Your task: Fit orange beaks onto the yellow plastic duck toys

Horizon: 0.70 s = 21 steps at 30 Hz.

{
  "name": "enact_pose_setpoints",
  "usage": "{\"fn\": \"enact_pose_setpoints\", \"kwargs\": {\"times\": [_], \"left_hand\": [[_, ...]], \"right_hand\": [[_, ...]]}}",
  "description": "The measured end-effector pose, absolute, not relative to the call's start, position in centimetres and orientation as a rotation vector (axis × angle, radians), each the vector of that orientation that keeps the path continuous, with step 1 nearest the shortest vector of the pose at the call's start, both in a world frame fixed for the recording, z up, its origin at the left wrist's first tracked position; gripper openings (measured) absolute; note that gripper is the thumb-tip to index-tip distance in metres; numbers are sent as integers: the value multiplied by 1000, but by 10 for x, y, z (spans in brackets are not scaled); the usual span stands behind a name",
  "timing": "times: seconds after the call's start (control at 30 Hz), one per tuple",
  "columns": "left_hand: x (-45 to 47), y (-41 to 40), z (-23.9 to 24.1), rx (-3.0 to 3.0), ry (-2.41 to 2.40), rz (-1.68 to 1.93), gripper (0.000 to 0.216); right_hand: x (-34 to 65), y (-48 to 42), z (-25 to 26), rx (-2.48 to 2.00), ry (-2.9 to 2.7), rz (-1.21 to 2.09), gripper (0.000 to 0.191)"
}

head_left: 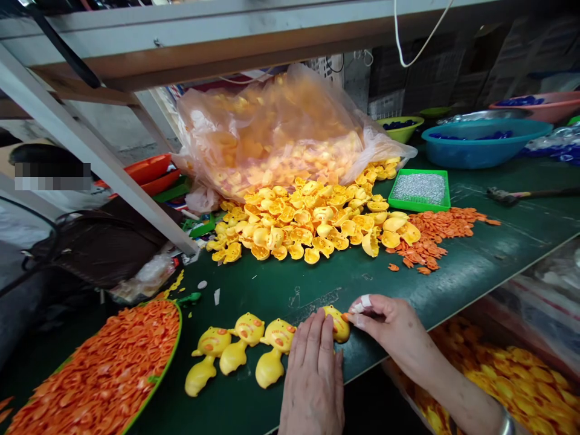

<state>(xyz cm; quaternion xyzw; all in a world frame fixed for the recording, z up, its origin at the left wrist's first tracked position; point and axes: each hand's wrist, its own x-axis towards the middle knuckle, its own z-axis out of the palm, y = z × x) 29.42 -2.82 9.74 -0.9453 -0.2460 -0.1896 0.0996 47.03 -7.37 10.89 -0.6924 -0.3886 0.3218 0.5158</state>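
A yellow toy duck half (339, 324) lies on the green table near its front edge. My left hand (312, 377) rests flat over its near side, fingers stretched out and pressing on it. My right hand (393, 332), a taped fingertip showing, pinches a small orange piece against the duck's right end. Left of my hands, three finished yellow ducks (235, 353) with orange marks lie in a row. A pile of yellow duck shells (312, 226) spreads across the middle of the table. Loose orange pieces (435, 232) lie to its right.
A green-rimmed tray of orange pieces (99, 374) sits front left. A clear bag of yellow shells (281, 133) lies at the back. A small green tray of screws (420, 189), a hammer (525, 194) and plastic basins (480, 142) stand back right. A bin of yellow parts (512, 380) is below the edge.
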Motion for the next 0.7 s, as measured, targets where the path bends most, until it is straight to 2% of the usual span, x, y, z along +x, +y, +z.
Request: {"fn": "enact_pose_setpoints", "kwargs": {"times": [0.1,0.23,0.53,0.7], "left_hand": [[295,-27,97,-2791,-709,-574,52],[296,-27,97,-2783,-703,-620,49],[301,-23,98,-2744,-666,-712,44],[295,-43,121,-2835,-815,-757,39]], "right_hand": [[475,-75,112,-1728,-1135,631,12],[479,-70,123,-1774,-1514,474,16],[485,-63,142,-1887,-1761,473,15],[486,-67,134,-1848,-1842,447,22]]}}
